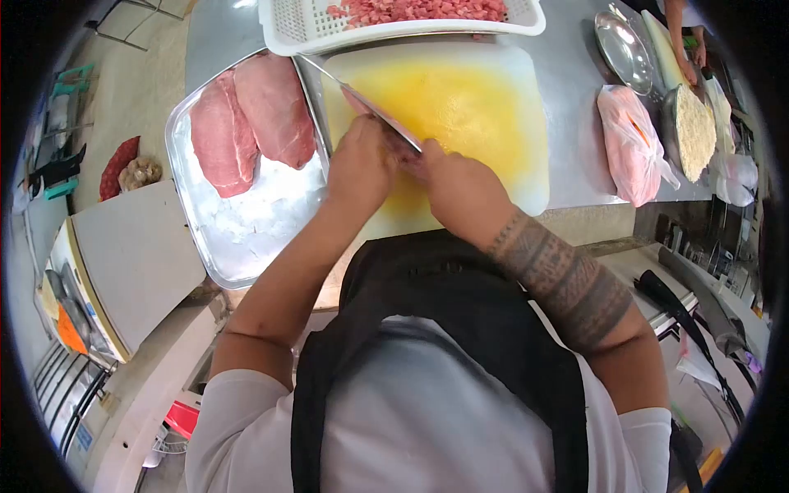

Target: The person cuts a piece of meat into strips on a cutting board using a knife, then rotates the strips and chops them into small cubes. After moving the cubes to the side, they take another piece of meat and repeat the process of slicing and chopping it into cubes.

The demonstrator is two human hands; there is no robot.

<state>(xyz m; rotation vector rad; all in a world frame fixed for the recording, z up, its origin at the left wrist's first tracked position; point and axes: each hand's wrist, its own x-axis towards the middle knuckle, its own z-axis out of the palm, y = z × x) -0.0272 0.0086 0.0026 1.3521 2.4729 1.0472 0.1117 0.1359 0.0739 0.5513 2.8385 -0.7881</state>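
My right hand (467, 191) is closed round the handle of a knife (380, 113), whose long blade slants up and left past my left hand. Fingers curled, my left hand (360, 163) grips a piece of raw meat (408, 161) beside the blade. Part of that meat is hidden by my hands and the knife. Both hands are over a white cutting board (526, 90) with a wide yellow stain. Left of it, two large slabs of raw meat (274, 111) lie in a shallow metal tray (261, 238).
A white perforated basket (403, 31) of diced meat (419, 10) stands beyond the board. To the right are a plastic bag of pink contents (629, 144), a metal lid (623, 51) and a bowl of pale crumbs (694, 131). Another person's hand (689, 72) is at far right.
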